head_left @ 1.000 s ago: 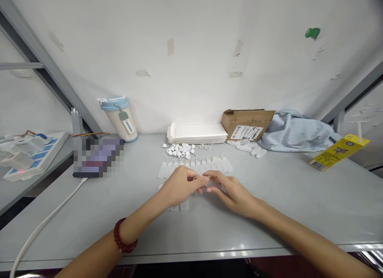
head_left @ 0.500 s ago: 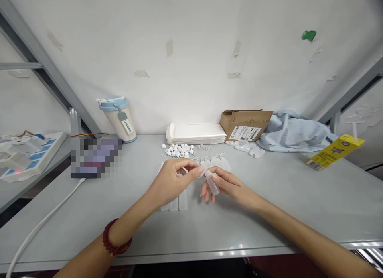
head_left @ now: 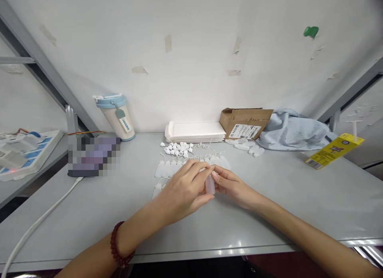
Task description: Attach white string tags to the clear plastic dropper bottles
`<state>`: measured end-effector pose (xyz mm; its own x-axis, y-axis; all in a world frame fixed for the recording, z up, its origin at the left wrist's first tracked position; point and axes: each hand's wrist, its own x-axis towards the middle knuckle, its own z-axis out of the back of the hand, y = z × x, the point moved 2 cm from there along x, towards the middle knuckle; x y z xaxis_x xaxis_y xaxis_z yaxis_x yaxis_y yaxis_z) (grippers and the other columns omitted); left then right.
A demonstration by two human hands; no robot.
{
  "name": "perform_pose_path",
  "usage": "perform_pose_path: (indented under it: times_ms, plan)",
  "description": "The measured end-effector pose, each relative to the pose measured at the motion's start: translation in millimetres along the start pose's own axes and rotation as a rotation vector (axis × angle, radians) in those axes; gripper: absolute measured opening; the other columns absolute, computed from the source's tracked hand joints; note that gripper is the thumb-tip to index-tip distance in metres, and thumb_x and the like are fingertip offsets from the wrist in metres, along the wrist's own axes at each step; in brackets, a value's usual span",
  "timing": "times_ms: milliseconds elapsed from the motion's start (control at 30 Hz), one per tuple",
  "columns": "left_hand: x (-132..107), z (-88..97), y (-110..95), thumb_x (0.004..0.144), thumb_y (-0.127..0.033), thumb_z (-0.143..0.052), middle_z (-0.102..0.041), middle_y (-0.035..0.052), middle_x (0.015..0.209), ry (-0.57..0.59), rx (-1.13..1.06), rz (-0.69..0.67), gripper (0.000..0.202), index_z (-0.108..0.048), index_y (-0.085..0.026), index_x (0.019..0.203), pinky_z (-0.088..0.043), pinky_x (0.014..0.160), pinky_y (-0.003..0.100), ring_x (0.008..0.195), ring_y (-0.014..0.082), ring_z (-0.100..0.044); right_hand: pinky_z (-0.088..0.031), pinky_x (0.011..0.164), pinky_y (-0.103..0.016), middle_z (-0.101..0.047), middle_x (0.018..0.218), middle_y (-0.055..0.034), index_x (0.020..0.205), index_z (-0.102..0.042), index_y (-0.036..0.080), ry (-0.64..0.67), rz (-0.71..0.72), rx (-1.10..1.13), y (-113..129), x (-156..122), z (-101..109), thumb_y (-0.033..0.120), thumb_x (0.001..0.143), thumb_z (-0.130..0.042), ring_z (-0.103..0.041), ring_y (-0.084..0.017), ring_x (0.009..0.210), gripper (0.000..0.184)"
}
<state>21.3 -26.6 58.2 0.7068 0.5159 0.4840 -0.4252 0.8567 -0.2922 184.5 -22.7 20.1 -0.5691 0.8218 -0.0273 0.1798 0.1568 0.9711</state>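
Observation:
A small translucent plastic bottle (head_left: 210, 185) stands nearly upright between my two hands, above the grey table. My left hand (head_left: 187, 187) is closed around its left side, fingers at the top and thumb near the bottom. From the other side, my right hand (head_left: 235, 185) grips the upper part of the bottle between thumb and fingers. The bottle's top is hidden by my fingertips. Just behind my hands lie rows of similar flat translucent bottles (head_left: 160, 169) with thin tails. Beyond them is a pile of small white caps (head_left: 178, 149).
At the back stand stacked white trays (head_left: 196, 131), a cardboard box (head_left: 245, 124) and a light blue cloth (head_left: 295, 130). A yellow drink carton (head_left: 333, 150) is at the right. On the left are a tumbler (head_left: 118, 117), a blurred-out phone (head_left: 94, 156) with its cable (head_left: 44, 218), and a power strip (head_left: 32, 156).
My left hand has moved right and slightly down, from the bottle's top to around its side. The bottle has become more upright. My right hand still holds it.

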Motion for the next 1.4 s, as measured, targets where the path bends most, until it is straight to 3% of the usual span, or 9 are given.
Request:
perform_pose_path:
  times_ms: [100, 300, 500, 767, 1000, 1400]
  plan:
    - [0.9, 4.2, 0.7, 0.079, -0.022, -0.061, -0.052, 0.0087, 0.116, 0.053, -0.128, 0.112, 0.039, -0.048, -0.019, 0.116, -0.042, 0.092, 0.040, 0.110, 0.0242, -0.043, -0.047, 0.075, -0.031, -0.066, 0.089, -0.0064, 0.112, -0.050, 0.017, 0.034, -0.011, -0.013, 2.6, -0.3, -0.9, 0.042, 0.090, -0.047, -0.064, -0.014, 0.077, 0.033]
    - [-5.2, 15.9, 6.6, 0.072, -0.022, -0.064, -0.053, 0.0055, 0.111, 0.270, -0.310, 0.265, 0.041, -0.052, -0.024, 0.111, -0.043, 0.087, 0.037, 0.107, 0.0234, -0.045, -0.047, 0.058, -0.024, -0.066, 0.076, -0.0045, 0.113, -0.052, 0.013, 0.173, -0.121, -0.139, 7.2, -1.3, -3.1, 0.039, 0.084, -0.058, -0.063, -0.013, 0.069, 0.039]
    - [-15.1, 19.2, 14.6, 0.068, -0.023, -0.065, -0.054, 0.0030, 0.108, 0.460, -0.343, 0.341, 0.038, -0.054, -0.024, 0.105, -0.044, 0.081, 0.032, 0.102, 0.0212, -0.048, -0.043, 0.050, -0.019, -0.067, 0.092, -0.0083, 0.114, -0.052, 0.015, 0.302, -0.281, -0.218, 1.4, -3.5, -2.2, 0.036, 0.081, -0.061, -0.065, -0.014, 0.071, 0.040]
    - [-14.7, 18.4, 16.9, 0.070, -0.024, -0.064, -0.053, 0.0041, 0.104, 0.480, -0.235, 0.377, 0.035, -0.054, -0.021, 0.103, -0.043, 0.076, 0.030, 0.099, 0.0222, -0.047, -0.044, 0.050, -0.019, -0.067, 0.094, -0.0094, 0.126, -0.048, 0.016, 0.310, -0.322, -0.225, 0.3, -4.4, -2.2, 0.036, 0.082, -0.061, -0.065, -0.013, 0.071, 0.050]
    - [-13.0, 15.7, 13.7, 0.071, -0.027, -0.062, -0.052, 0.0037, 0.097, 0.496, -0.147, 0.380, 0.024, -0.053, -0.020, 0.091, -0.041, 0.072, 0.030, 0.094, 0.0224, -0.046, -0.044, 0.047, -0.018, -0.067, 0.096, -0.0103, 0.131, -0.044, 0.016, 0.301, -0.363, -0.218, -0.7, -4.5, -3.1, 0.037, 0.080, -0.063, -0.066, -0.013, 0.069, 0.059]
    - [-13.4, 15.3, 12.3, 0.074, -0.024, -0.057, -0.050, 0.0042, 0.089, 0.524, -0.013, 0.369, 0.015, -0.049, -0.017, 0.085, -0.038, 0.070, 0.031, 0.089, 0.0221, -0.043, -0.039, 0.039, -0.015, -0.067, 0.097, -0.0090, 0.135, -0.038, 0.017, 0.317, -0.413, -0.218, 1.2, -5.3, -3.7, 0.035, 0.080, -0.063, -0.065, -0.009, 0.057, 0.063]
